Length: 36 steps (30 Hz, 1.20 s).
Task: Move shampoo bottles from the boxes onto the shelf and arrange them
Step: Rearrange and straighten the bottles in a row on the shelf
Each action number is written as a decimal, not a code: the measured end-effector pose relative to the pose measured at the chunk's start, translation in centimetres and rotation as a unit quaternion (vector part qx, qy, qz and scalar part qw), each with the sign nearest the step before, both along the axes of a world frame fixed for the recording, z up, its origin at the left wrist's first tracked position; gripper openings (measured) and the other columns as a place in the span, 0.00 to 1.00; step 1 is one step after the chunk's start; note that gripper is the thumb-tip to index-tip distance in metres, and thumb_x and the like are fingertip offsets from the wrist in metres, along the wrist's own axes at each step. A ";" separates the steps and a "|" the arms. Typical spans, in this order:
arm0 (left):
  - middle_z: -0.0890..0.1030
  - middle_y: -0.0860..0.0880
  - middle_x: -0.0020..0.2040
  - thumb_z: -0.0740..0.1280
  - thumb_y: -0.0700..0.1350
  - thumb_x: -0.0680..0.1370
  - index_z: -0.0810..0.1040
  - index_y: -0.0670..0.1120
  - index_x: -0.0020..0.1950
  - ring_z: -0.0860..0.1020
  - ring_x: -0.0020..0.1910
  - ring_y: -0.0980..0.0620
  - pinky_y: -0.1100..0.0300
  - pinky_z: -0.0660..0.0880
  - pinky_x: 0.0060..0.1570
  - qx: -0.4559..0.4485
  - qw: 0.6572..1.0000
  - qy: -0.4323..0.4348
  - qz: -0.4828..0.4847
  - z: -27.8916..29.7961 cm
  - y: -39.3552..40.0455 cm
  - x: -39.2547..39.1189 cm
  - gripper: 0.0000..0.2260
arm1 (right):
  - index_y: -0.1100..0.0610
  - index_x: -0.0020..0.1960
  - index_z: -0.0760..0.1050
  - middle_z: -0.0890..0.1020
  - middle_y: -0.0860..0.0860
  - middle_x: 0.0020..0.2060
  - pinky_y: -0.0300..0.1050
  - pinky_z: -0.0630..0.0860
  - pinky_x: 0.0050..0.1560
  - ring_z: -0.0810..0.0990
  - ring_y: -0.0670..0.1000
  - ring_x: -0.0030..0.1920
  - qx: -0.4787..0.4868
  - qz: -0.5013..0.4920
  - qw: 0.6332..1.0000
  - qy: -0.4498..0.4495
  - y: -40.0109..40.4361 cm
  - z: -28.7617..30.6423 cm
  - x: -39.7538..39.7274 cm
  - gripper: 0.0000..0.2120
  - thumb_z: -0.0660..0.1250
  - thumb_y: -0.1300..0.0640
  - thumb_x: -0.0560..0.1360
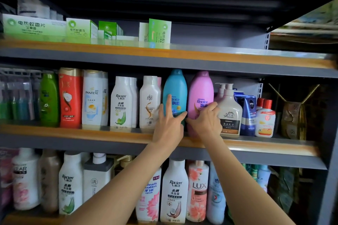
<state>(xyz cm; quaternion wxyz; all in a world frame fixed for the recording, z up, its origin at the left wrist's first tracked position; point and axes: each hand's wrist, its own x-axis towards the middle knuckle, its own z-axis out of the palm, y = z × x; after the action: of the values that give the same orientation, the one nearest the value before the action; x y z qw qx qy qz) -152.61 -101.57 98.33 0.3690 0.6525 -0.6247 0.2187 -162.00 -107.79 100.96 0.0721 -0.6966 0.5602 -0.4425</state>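
Observation:
A teal Rejoice bottle (pixel 175 87) and a pink Rejoice bottle (pixel 200 93) stand upright side by side on the middle shelf (pixel 91 134). My left hand (pixel 169 122) holds the lower part of the teal bottle, index finger straight up its front and thumb round its right side. My right hand (pixel 205 119) grips the lower front of the pink bottle with curled fingers. To the left stand white Raclen (pixel 121 102), Pantene (pixel 92 98), red (pixel 70 97) and green (pixel 49 98) bottles in a row.
A white pump bottle (pixel 229 111), blue Nivea packs (pixel 247 113) and small red-capped bottles (pixel 265 118) crowd the shelf right of the pink bottle. Green boxes (pixel 82 28) sit on the upper shelf. The lower shelf holds more bottles (pixel 173 192). No task boxes are in view.

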 end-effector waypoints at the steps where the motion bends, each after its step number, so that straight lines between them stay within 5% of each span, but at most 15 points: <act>1: 0.41 0.45 0.77 0.59 0.39 0.79 0.68 0.51 0.71 0.47 0.75 0.42 0.50 0.56 0.73 -0.002 1.000 0.000 0.001 0.0 0.0 0.1 0.21 | 0.66 0.70 0.51 0.65 0.59 0.64 0.56 0.74 0.54 0.73 0.63 0.61 0.002 0.005 1.000 0.000 0.0 0.0 0.0 0.47 0.74 0.45 0.66; 17: 0.42 0.44 0.77 0.59 0.40 0.79 0.69 0.51 0.71 0.49 0.74 0.39 0.48 0.60 0.72 0.006 0.999 -0.030 0.017 -0.1 0.0 0.2 0.20 | 0.71 0.70 0.50 0.67 0.64 0.65 0.52 0.70 0.59 0.68 0.61 0.65 0.036 0.071 0.997 -0.020 -0.3 0.3 -0.7 0.45 0.72 0.48 0.69; 22: 0.56 0.36 0.75 0.64 0.38 0.73 0.75 0.46 0.66 0.60 0.69 0.32 0.38 0.65 0.65 -0.028 0.998 -0.049 0.034 -0.1 0.4 0.6 0.21 | 0.67 0.74 0.45 0.63 0.62 0.67 0.54 0.70 0.59 0.67 0.63 0.66 0.004 0.037 0.999 0.001 1.2 0.4 -0.8 0.44 0.69 0.50 0.72; 27: 0.70 0.35 0.68 0.63 0.44 0.68 0.79 0.47 0.60 0.72 0.62 0.32 0.37 0.70 0.57 -0.049 0.989 -0.076 0.114 -0.5 1.8 2.3 0.21 | 0.65 0.66 0.67 0.70 0.64 0.60 0.55 0.71 0.52 0.71 0.65 0.55 -0.230 0.032 0.970 0.078 3.8 -0.6 -0.3 0.25 0.66 0.62 0.71; 31: 0.59 0.39 0.74 0.58 0.47 0.77 0.70 0.49 0.69 0.64 0.70 0.38 0.39 0.55 0.69 0.007 0.986 -0.063 0.152 -1.0 3.1 3.1 0.19 | 0.64 0.56 0.76 0.72 0.61 0.60 0.55 0.74 0.47 0.72 0.64 0.56 -0.239 0.108 0.954 0.144 5.3 -1.3 1.9 0.13 0.64 0.61 0.73; 36: 0.65 0.41 0.71 0.54 0.49 0.76 0.75 0.46 0.62 0.69 0.63 0.38 0.40 0.58 0.66 0.022 0.986 -0.056 0.156 -1.6 3.7 4.3 0.19 | 0.65 0.56 0.76 0.69 0.59 0.62 0.53 0.75 0.50 0.71 0.61 0.59 -0.192 0.136 0.956 0.176 5.3 -2.1 3.0 0.13 0.59 0.62 0.75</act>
<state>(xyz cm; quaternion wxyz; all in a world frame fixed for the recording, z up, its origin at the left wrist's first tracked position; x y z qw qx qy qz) -148.35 -97.82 96.77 0.2807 0.7365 -0.5395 0.2962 -159.02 -102.46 98.83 -0.1040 -0.8336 0.3686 -0.3980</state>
